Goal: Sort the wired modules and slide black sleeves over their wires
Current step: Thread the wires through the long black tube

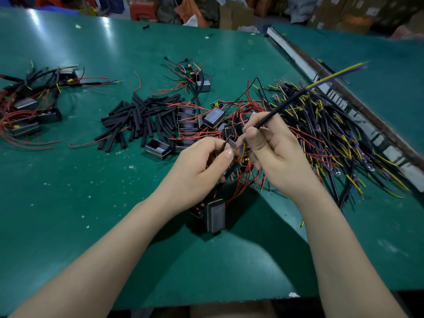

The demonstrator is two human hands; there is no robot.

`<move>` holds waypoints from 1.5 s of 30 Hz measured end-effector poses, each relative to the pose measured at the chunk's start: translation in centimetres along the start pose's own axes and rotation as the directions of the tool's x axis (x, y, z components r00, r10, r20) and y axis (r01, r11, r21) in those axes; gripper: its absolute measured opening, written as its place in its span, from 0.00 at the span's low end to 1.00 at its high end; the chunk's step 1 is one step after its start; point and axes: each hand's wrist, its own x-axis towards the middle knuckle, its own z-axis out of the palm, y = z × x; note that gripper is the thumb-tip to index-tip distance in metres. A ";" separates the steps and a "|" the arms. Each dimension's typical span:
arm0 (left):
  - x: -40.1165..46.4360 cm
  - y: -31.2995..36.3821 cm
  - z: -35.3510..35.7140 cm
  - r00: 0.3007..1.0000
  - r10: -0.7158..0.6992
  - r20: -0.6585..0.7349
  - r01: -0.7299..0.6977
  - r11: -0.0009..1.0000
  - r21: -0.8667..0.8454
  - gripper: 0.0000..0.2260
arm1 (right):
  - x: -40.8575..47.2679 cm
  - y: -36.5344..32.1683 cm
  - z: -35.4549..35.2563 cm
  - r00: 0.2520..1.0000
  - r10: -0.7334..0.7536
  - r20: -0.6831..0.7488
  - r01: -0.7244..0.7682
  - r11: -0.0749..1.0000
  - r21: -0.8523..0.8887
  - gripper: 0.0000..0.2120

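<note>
- Wired modules (25, 106) already fitted with black tubing were seen heaped at the far left of the green table (68, 214), red leads trailing from them.
- Loose black sleeves (140, 120) were piled right of that heap, well apart from it and just beside the unsleeved modules (187, 121) at the centre.
- One module (215, 215) was seen hanging or resting below the hands, near the table's front edge, its red wires (243, 177) rising toward the fingers.
- The left hand (197, 171) was curled, thumb and forefinger pinching something small and dark at the wire ends; whether that was a sleeve mouth or bare wire could not be told.
- The right hand (273, 152) was closed around a sleeved cable (282, 107), held like a pencil, its yellow and purple wire ends (339, 74) pointing up and to the right.
- A large heap of yellow, purple and black cables (339, 134) was spread at the right, against the metal rail (321, 88) between the tables.
- The step in hand was judged to be threading: the wire ends would best be gathered flush and pinched tightly together, so that no strand catches on the sleeve's mouth.
- The sleeve would be better fed along the wire's own line, with the module's weight kept from tugging the leads out of the pinch.
</note>
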 end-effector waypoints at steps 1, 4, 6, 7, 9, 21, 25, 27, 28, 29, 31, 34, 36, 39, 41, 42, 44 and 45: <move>0.0 0.1 -0.1 1.000 -0.004 0.015 0.004 1.000 0.010 0.08 | 0.0 0.0 -0.1 1.000 0.004 0.023 -0.004 1.000 0.002 0.03; 0.2 0.3 -0.5 0.998 -0.008 0.065 0.004 0.999 0.049 0.09 | -0.1 0.0 -0.1 0.998 0.018 0.065 -0.018 1.000 -0.004 0.03; 0.1 0.5 -0.7 0.996 -0.004 0.091 0.000 0.999 0.044 0.09 | -0.2 0.0 0.0 0.998 0.042 0.053 -0.043 0.999 0.029 0.03; 0.1 0.7 -0.7 0.995 -0.001 0.100 -0.003 0.999 0.038 0.09 | -0.2 -0.1 0.1 0.997 0.064 0.040 -0.067 0.996 0.062 0.03; 0.0 0.9 -0.6 0.994 -0.004 0.109 0.004 1.000 -0.007 0.07 | -0.3 -0.3 0.2 0.995 0.103 0.014 -0.104 0.987 0.123 0.05; -0.1 0.1 0.3 1.000 -0.004 0.011 0.003 0.995 0.096 0.05 | -0.4 -0.5 -1.6 0.957 0.163 -0.239 -0.117 0.974 0.195 0.10; 0.1 -0.5 0.1 0.995 0.026 -0.096 -0.005 0.977 0.211 0.07 | -0.7 -0.3 -1.3 0.960 0.168 -0.225 -0.127 0.975 0.185 0.11; 0.2 -0.7 -0.1 0.989 0.047 -0.138 -0.008 0.963 0.271 0.07 | -0.8 -0.3 -1.1 0.964 0.175 -0.199 -0.140 0.974 0.176 0.11; 0.2 -0.7 -0.1 0.987 0.051 -0.151 -0.004 0.954 0.299 0.07 | -0.8 -0.3 -1.0 0.965 0.179 -0.192 -0.146 0.974 0.173 0.11; 0.2 -0.8 -0.1 0.986 0.045 -0.162 0.009 0.948 0.320 0.07 | -0.7 -0.3 -1.0 0.964 0.183 -0.194 -0.150 0.973 0.173 0.11; 0.2 -0.9 -0.1 0.985 -0.008 -0.173 0.064 0.944 0.325 0.07 | -0.7 -0.3 -1.0 0.957 0.190 -0.217 -0.151 0.971 0.184 0.11; 0.4 -1.0 -0.2 0.983 -0.100 -0.152 0.138 0.955 0.262 0.06 | -0.7 -0.3 -0.8 0.948 0.193 -0.252 -0.146 0.970 0.192 0.11; 0.4 -0.8 -0.2 0.987 -0.125 -0.097 0.143 0.969 0.200 0.03 | -0.7 -0.2 -0.6 0.948 0.184 -0.259 -0.138 0.973 0.187 0.11; 0.2 -0.4 -0.3 0.994 -0.110 -0.004 0.110 0.987 0.117 0.04 | -0.7 -0.2 -0.4 0.956 0.166 -0.243 -0.125 0.977 0.175 0.11; 0.1 -0.2 -0.3 0.995 -0.083 0.055 0.076 0.990 0.120 0.04 | -0.6 -0.3 -0.4 0.959 0.160 -0.234 -0.122 0.978 0.170 0.11; 0.1 -0.2 -0.4 0.993 -0.079 0.087 0.068 0.990 0.126 0.03 | -0.6 -0.2 -0.4 0.959 0.160 -0.235 -0.122 0.978 0.168 0.11; 0.1 -0.1 -0.5 0.985 -0.088 0.149 0.070 0.990 0.127 0.03 | -0.6 -0.2 -0.5 0.956 0.163 -0.242 -0.123 0.978 0.171 0.10; 0.1 -0.1 -0.5 0.981 -0.096 0.171 0.076 0.990 0.120 0.03 | -0.6 -0.2 -0.5 0.956 0.164 -0.244 -0.123 0.977 0.172 0.11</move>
